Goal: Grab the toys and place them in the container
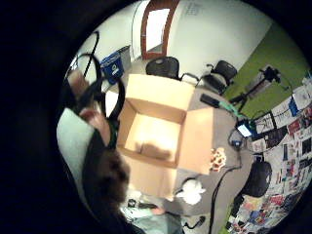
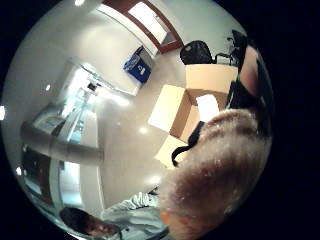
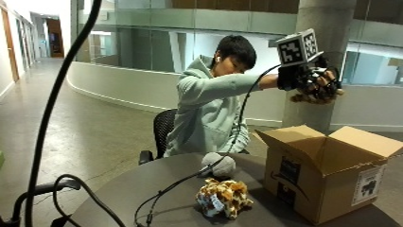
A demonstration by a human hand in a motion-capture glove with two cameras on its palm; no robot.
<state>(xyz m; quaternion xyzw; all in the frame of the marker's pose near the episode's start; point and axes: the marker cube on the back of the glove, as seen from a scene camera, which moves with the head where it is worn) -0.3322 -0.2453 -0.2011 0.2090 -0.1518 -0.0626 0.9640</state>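
Beside the open box [image 3: 327, 177] lie two toys [image 3: 222, 196].

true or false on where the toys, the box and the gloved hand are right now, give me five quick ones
1. The gloved right hand holds a brown furry toy in the air above the cardboard box. True.
2. The box's flaps are taped shut. False: the flaps stand open, and the little finger side palm view looks straight down into it.
3. A spotted giraffe toy lies on the table beside the box. True.
4. The white plush toy is already inside the box. False: it sits on the table, behind the giraffe toy.
5. The box stands on the floor. False: it stands on the table.
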